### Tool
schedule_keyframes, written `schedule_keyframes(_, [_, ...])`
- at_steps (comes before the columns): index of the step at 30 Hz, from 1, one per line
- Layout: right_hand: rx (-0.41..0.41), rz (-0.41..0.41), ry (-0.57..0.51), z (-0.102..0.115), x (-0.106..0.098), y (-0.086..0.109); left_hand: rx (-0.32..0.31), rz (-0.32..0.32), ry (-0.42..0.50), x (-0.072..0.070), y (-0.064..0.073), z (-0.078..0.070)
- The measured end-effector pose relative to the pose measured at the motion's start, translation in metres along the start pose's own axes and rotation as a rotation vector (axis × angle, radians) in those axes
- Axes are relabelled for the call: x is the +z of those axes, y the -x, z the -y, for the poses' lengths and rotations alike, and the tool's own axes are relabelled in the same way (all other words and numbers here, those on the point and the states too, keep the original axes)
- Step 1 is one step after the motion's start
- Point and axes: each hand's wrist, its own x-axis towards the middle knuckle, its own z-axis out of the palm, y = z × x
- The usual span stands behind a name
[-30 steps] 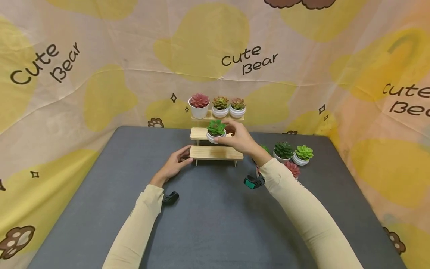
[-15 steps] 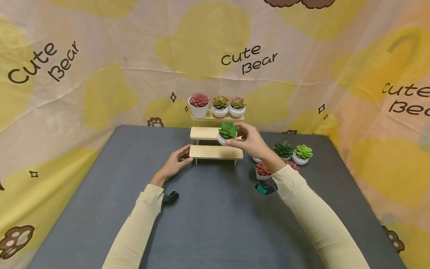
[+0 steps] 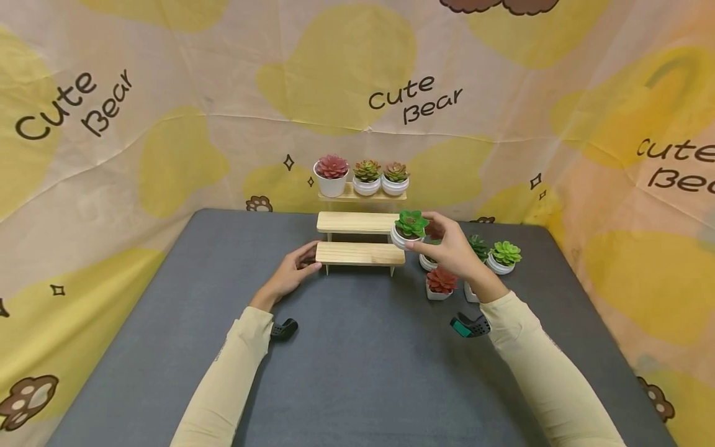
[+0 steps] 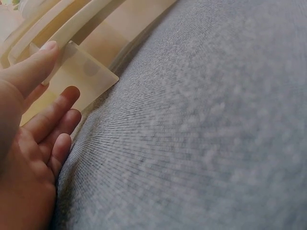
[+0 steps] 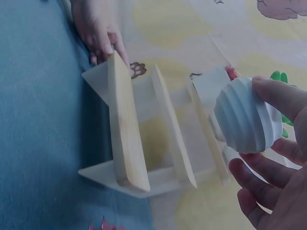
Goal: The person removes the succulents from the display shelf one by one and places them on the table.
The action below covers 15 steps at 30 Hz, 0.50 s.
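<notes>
Beside the right end of the tiered wooden stand (image 3: 357,221), the right hand (image 3: 454,249) pinches a green potted succulent (image 3: 411,223) in the air, thumb and fingertips on opposite sides of its ribbed white pot (image 5: 245,117). It should handle as light and stiff — best taken by the pot's wall, sparing the leaves. The left hand (image 3: 287,275), fingers loosely bent, touches the stand's left end with its thumb.

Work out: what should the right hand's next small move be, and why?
Probably, the right hand should carry the green succulent it holds farther right and lower it beside the pots on the table: the plant has moved from in front of the stand's middle towards its right end, nearer that group.
</notes>
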Motion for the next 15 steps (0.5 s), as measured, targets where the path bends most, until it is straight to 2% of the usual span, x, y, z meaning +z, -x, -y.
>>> schedule_keyframes(10, [-0.007,-0.044,-0.019,-0.017,-0.017,0.018,-0.012,-0.022,-0.043,0.000,0.000,-0.003])
schedule_keyframes(15, [0.005,-0.054,-0.017,-0.023,-0.027,0.028,-0.008,-0.015,-0.011,0.001,0.001,-0.002])
